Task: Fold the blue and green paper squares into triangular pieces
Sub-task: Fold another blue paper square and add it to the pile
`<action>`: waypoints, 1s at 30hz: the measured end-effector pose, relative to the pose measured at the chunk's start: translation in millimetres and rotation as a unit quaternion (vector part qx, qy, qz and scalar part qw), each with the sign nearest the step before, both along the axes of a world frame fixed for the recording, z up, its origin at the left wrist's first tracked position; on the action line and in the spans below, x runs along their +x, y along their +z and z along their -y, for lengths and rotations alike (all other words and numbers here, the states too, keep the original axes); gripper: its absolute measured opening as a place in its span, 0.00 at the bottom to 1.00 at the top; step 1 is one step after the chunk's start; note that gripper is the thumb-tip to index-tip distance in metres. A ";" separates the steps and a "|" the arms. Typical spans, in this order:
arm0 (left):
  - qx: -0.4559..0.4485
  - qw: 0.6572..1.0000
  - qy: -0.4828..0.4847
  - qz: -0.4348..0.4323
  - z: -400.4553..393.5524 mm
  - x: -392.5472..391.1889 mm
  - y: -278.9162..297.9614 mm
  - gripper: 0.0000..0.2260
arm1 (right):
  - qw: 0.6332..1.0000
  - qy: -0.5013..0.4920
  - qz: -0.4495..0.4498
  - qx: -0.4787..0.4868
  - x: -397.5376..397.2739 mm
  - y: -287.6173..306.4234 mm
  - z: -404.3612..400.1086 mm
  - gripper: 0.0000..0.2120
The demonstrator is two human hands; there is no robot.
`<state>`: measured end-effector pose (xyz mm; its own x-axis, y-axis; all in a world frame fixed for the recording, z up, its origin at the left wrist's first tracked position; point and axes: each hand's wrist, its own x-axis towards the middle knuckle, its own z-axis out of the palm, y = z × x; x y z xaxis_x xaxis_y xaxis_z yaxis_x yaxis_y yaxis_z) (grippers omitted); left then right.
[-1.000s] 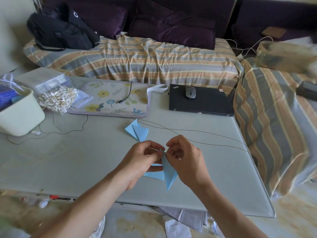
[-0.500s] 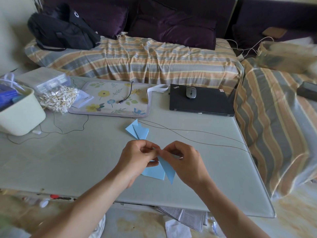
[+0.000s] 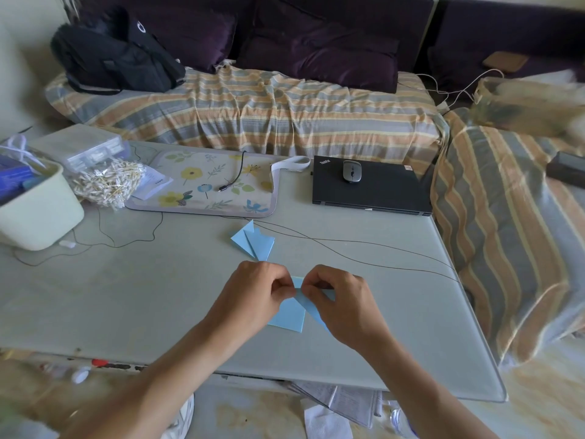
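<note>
Head view: left hand (image 3: 253, 296) and right hand (image 3: 345, 304), fingers curled, both pinching one blue paper (image 3: 292, 313) low over the near middle of the table (image 3: 126, 305). Folded blue pieces (image 3: 253, 242): lying just beyond the hands. Laptop (image 3: 380, 188) with mouse (image 3: 352, 171): far right of tabletop.

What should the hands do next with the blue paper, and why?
Probably press the fold flat on the table. Both the left hand and the right hand pinch the blue paper at its top point, and one flap slants loose toward the right wrist, so the crease looks unfinished. Folded pieces already lie beyond.
</note>
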<state>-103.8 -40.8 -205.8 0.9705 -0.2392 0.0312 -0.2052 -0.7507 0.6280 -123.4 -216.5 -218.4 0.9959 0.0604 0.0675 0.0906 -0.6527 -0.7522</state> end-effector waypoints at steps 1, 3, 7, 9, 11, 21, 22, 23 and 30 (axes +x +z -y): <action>-0.003 1.000 -0.005 0.017 -0.2 0.6 -0.8 0.02 | 1.000 0.001 0.002 -0.004 0.4 -0.1 0.4 0.06; -0.007 0.999 -0.012 0.044 -0.8 2.8 -1.0 0.03 | 1.000 -0.001 0.002 -0.004 1.8 0.5 1.7 0.07; 0.010 0.998 -0.008 0.065 -1.4 5.3 -2.2 0.03 | 1.000 -0.004 0.002 0.000 2.5 1.2 2.1 0.07; 0.023 0.997 -0.005 0.068 -1.1 5.1 -3.8 0.03 | 1.000 -0.003 0.001 -0.001 2.2 0.8 1.1 0.07; 0.026 0.997 0.002 0.068 -0.3 4.9 -5.0 0.04 | 1.000 -0.006 -0.002 0.000 2.4 0.4 -0.3 0.07; 0.013 0.999 -0.028 0.038 -1.0 4.0 -3.9 0.03 | 1.000 0.003 0.022 -0.003 0.8 0.9 -5.0 0.07; 0.017 0.999 -0.026 0.041 -1.5 4.4 -4.2 0.04 | 1.000 0.008 0.030 -0.002 0.2 1.1 -6.1 0.07; 0.019 0.999 -0.024 0.045 -2.1 4.9 -4.6 0.04 | 0.999 0.013 0.040 -0.002 -0.3 0.9 -7.1 0.06; 0.013 0.998 -0.031 0.050 -3.4 3.4 -6.4 0.09 | 0.995 0.033 0.091 -0.016 -1.6 -4.7 -9.6 0.05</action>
<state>-100.4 -37.4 -212.2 0.9463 -0.2999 0.1206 -0.3120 -0.7500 0.5831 -125.1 -206.9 -223.2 0.9611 0.1305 0.2433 0.2669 -0.6649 -0.6977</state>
